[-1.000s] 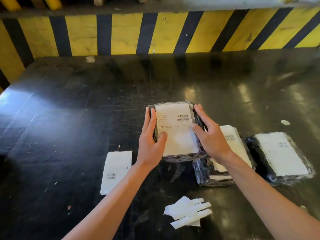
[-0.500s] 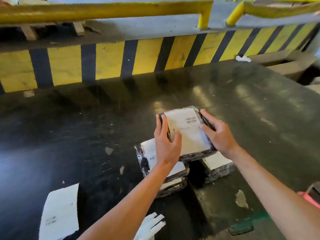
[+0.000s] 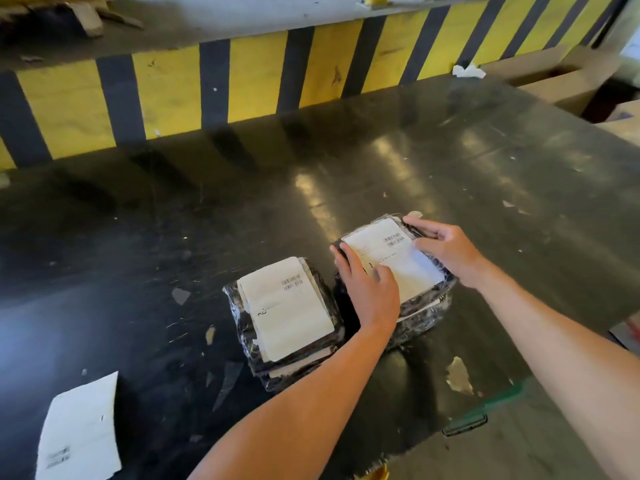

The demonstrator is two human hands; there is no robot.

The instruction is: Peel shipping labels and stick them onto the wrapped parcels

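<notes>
A dark parcel in clear wrap with a white label (image 3: 394, 261) lies on top of another parcel at the right of the black table (image 3: 242, 209). My left hand (image 3: 367, 289) grips its near left edge, thumb on the label. My right hand (image 3: 446, 247) holds its far right corner, thumb pressing the label. Just left stands a second stack of labelled parcels (image 3: 284, 306), untouched. A loose white label sheet (image 3: 79, 431) lies flat at the near left of the table.
A yellow and black striped barrier (image 3: 242, 74) runs along the table's far side. Cardboard boxes (image 3: 561, 77) stand beyond the far right corner. Paper scraps (image 3: 459, 375) dot the table near its right front edge.
Both hands carried the labelled parcel to the right and set it down on the right-hand parcel. The view swung right, so the loose label sheet now sits at the far left.
</notes>
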